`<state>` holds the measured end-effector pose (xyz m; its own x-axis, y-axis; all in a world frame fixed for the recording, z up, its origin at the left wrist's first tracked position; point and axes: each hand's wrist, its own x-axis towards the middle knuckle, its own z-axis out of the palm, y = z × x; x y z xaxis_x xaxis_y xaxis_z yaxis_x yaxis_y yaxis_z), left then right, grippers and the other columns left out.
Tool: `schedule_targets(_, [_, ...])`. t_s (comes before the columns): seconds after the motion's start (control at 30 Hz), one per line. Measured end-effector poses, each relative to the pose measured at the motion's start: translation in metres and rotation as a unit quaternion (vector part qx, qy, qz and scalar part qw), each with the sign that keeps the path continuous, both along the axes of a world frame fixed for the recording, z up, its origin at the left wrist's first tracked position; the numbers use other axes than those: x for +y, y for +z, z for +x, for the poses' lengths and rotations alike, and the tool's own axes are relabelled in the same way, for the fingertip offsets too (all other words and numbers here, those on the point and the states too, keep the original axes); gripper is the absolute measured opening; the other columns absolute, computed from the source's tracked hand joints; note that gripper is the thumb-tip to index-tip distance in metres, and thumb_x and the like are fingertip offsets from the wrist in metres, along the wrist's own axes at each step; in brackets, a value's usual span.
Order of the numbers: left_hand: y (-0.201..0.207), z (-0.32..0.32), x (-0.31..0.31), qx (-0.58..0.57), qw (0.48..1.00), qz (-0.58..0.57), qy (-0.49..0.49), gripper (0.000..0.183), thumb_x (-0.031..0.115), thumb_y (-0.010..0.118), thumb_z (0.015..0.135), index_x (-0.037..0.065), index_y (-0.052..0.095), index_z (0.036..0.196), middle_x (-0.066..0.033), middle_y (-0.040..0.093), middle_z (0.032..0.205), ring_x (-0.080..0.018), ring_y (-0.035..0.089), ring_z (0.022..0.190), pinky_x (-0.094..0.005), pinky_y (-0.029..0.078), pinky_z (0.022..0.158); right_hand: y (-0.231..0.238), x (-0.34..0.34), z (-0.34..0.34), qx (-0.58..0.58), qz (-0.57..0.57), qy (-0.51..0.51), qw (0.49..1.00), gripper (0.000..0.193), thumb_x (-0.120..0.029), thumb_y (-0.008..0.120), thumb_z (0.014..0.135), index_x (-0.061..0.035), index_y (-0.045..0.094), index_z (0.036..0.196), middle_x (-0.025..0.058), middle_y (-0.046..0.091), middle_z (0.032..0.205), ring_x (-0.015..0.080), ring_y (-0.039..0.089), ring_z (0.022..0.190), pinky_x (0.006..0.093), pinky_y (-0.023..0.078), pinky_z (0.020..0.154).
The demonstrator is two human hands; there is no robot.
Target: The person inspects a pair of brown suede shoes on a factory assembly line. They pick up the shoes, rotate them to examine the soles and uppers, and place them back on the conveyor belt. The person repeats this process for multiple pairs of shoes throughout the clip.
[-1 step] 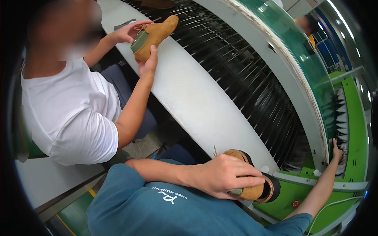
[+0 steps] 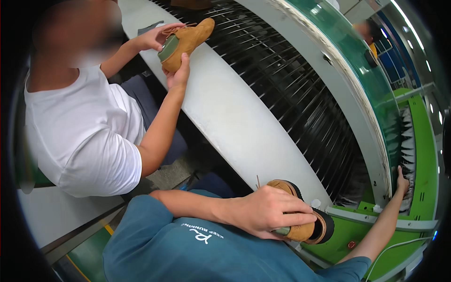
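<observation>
Shoe sitting clamped in left hand beside green machine.
Right hand is lying at the machine; cannot tell its grip.

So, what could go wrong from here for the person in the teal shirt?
The right hand is beside the pale fringe on the green machine, so it might get caught if anything there moves. The left hand alone holds the tan shoe near the end of the white ledge; a loosened grip could let it fall. A thin lace-like strand sticks out and might snag.
</observation>
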<state>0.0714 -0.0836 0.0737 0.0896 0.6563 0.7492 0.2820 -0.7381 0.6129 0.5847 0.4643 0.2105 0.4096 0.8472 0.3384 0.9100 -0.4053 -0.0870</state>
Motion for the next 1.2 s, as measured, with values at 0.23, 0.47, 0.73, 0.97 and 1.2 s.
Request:
schedule_targets(0.23, [0.003,-0.009,0.001,-0.032,0.999,0.013,0.016,0.073,0.029,0.096,0.073,0.003,0.069,0.135,-0.0147,0.074,0.127,-0.0329,0.077,0.105,-0.0422,0.063,0.086,0.061,-0.054,-0.152,0.314,0.037,0.33,0.889,0.08,-0.054,0.077,0.099,0.0025,0.061,0.153,0.0162,0.064,0.154,0.0268,0.062,0.141,0.0398,0.046,0.118])
schedule_targets(0.47, [0.014,-0.015,-0.001,-0.004,0.998,-0.037,0.053,0.074,0.032,0.097,0.076,0.005,0.07,0.139,-0.0138,0.075,0.129,-0.0313,0.079,0.109,-0.0388,0.065,0.088,0.071,-0.218,-0.319,0.371,-0.026,0.594,0.713,0.071,-0.047,0.055,0.114,0.0015,0.044,0.164,0.0227,0.058,0.157,0.032,0.06,0.144,0.0419,0.05,0.12])
schedule_targets(0.73, [0.008,-0.031,0.009,-0.025,0.99,-0.069,0.121,0.082,0.026,0.102,0.073,-0.005,0.067,0.14,-0.021,0.077,0.126,-0.0338,0.079,0.108,-0.0397,0.063,0.094,-0.066,-0.354,-0.288,0.552,-0.132,0.63,0.529,0.117,-0.091,0.041,0.097,0.0056,0.04,0.163,0.0283,0.06,0.152,0.0349,0.064,0.136,0.0458,0.047,0.117])
schedule_targets(0.97, [0.017,-0.031,0.022,-0.012,0.988,-0.103,0.112,0.08,0.022,0.101,0.075,-0.006,0.067,0.141,-0.0223,0.077,0.126,-0.0302,0.077,0.113,-0.0381,0.059,0.1,-0.127,-0.423,-0.334,0.678,-0.061,0.58,0.447,0.124,-0.094,0.025,0.098,0.009,0.026,0.167,0.0335,0.048,0.16,0.038,0.057,0.145,0.0495,0.043,0.124])
schedule_targets(1.2, [0.027,-0.024,0.027,0.026,0.987,-0.121,0.098,0.08,0.024,0.1,0.075,-0.006,0.067,0.142,-0.0227,0.077,0.125,-0.0308,0.077,0.114,-0.0382,0.059,0.1,-0.128,-0.431,-0.348,0.702,-0.029,0.569,0.426,0.114,-0.087,0.022,0.103,0.0063,0.03,0.167,0.0247,0.056,0.151,0.0327,0.058,0.14,0.0466,0.045,0.121])
